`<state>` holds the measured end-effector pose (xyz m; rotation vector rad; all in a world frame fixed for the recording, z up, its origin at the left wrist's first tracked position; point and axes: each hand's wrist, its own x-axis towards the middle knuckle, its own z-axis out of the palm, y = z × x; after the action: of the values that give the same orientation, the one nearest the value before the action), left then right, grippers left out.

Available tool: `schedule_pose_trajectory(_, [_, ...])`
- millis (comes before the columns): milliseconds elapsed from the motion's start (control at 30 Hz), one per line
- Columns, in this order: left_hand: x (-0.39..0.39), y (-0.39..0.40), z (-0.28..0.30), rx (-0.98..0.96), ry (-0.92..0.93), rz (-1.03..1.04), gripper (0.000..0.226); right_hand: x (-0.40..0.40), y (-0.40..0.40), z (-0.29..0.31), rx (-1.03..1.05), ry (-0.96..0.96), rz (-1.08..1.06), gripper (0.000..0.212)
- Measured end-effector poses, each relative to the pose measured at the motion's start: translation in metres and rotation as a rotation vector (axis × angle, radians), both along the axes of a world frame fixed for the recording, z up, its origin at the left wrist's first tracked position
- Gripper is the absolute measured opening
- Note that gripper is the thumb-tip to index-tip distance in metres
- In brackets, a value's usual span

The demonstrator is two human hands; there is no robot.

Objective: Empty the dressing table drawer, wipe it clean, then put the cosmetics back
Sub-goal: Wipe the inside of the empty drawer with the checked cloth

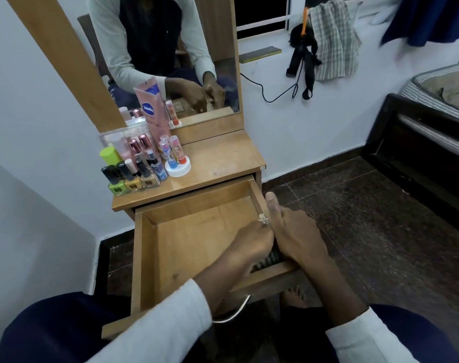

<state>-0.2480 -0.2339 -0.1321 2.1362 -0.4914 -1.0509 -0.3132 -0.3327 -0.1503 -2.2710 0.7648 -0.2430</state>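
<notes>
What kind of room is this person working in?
Most likely a bedroom. A small wooden dressing table with a mirror holds nail polish bottles, and a bed stands at the right with clothes hung by the window.

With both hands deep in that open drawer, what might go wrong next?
The drawer is pulled far out, so leaning on it might tip or strain it. The small jewellery piece pinched by the left hand could drop unnoticed. Bumping the table may topple the crowded nail polish bottles near its edge.
</notes>
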Motion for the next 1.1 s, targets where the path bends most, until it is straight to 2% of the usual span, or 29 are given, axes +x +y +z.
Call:
schedule_pose_trajectory(133, [0.009, -0.021, 0.003, -0.122, 0.266, 0.268, 0.036, 0.0, -0.001, 0.004, -0.048, 0.011, -0.011, 0.081])
schedule_pose_trajectory(200, [0.03, -0.033, 0.003, -0.168, 0.246, 0.372, 0.031, 0.0, 0.0, 0.002, -0.083, 0.029, 0.005, 0.078])
schedule_pose_trajectory(300, [0.07, -0.053, 0.003, -0.246, 0.128, 0.561, 0.042, 0.003, 0.0, -0.005, -0.147, 0.037, 0.02, 0.073])
schedule_pose_trajectory(367, [0.079, -0.057, 0.0, -0.181, -0.003, 0.494, 0.046, 0.003, 0.0, -0.01, -0.161, 0.023, 0.019, 0.068])
schedule_pose_trajectory(467, [0.048, -0.036, -0.007, -0.009, -0.296, 0.173, 0.044, 0.003, -0.001, -0.01, -0.132, -0.008, 0.033, 0.058])
schedule_pose_trajectory(533, [0.015, -0.012, -0.012, 0.042, -0.327, -0.043, 0.044, 0.002, -0.003, -0.008, -0.114, -0.025, 0.012, 0.061])
schedule_pose_trajectory(567, [0.004, -0.004, -0.012, 0.043, -0.304, -0.086, 0.042, 0.002, -0.003, -0.008, -0.101, -0.02, 0.005, 0.064])
schedule_pose_trajectory(667, [0.012, -0.011, -0.013, -0.031, -0.147, -0.041, 0.038, 0.001, -0.003, -0.005, -0.082, -0.007, -0.003, 0.073])
schedule_pose_trajectory(733, [0.037, -0.024, -0.014, -0.085, -0.065, 0.106, 0.028, 0.0, -0.003, -0.005, -0.076, -0.018, -0.011, 0.084])
schedule_pose_trajectory(767, [0.051, -0.031, -0.014, -0.102, -0.052, 0.198, 0.03, 0.0, -0.003, -0.006, -0.072, -0.023, -0.018, 0.086])
schedule_pose_trajectory(833, [0.076, -0.042, -0.011, -0.13, -0.125, 0.286, 0.037, 0.0, -0.003, -0.006, -0.066, -0.017, -0.022, 0.085])
schedule_pose_trajectory(900, [0.083, -0.046, -0.009, -0.097, -0.293, 0.292, 0.043, 0.0, -0.002, -0.005, -0.051, -0.01, -0.02, 0.083])
schedule_pose_trajectory(1000, [0.064, -0.04, -0.016, 0.004, -0.574, 0.126, 0.051, -0.002, -0.001, 0.001, -0.046, -0.007, -0.012, 0.077])
schedule_pose_trajectory(1100, [0.031, -0.02, -0.023, 0.039, -0.548, -0.058, 0.06, -0.003, -0.002, 0.003, -0.038, -0.015, -0.005, 0.072])
